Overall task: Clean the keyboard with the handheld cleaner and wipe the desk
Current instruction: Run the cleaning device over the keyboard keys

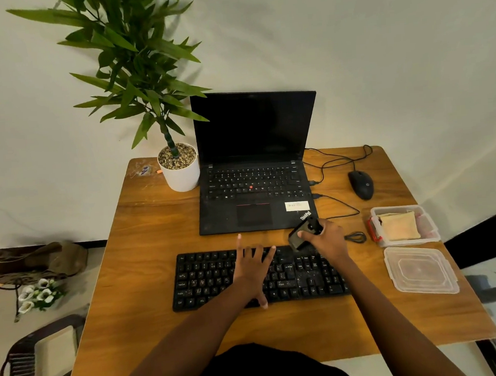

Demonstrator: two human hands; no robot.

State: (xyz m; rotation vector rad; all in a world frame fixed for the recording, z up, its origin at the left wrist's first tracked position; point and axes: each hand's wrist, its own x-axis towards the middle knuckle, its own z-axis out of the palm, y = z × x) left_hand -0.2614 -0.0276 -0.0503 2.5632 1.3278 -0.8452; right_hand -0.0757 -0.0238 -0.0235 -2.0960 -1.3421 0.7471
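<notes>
A person seated at a wooden worktop (154, 224) is starting in on a black keyboard (206, 280) lying at lower centre of the frame, with the task looking to be in its opening stretch. The right grip (326, 238) is clenching a small dark handheld cleaner (304, 235), which is hovering at or touching the keyboard's upper right edge, just below the front right corner of an open laptop (255, 187); whether its nozzle is meeting the keys cannot be told. The left grip (255, 272) is lying released, fingers spread flat across the middle keys, seemingly steadying the board. Pale specks are showing on many keys, most thickly right of centre, so most of the cleaning is judged to be waiting. The wiping is not yet begun by the look of it: a folded yellowish cloth (399, 225) is sitting inside a clear box (376, 234) at right of frame, its lid (421, 269) lying just below. Room for sweeping is tight at the top, where only a narrow strip is separating keyboard from laptop, and at right, where a coiled cable (356, 237), the box and a mouse (360, 184) are crowding the surface. Bare wood is opening up at left of frame, below a white plant pot (180, 175), and along the near edge, where both forearms are crossing.
</notes>
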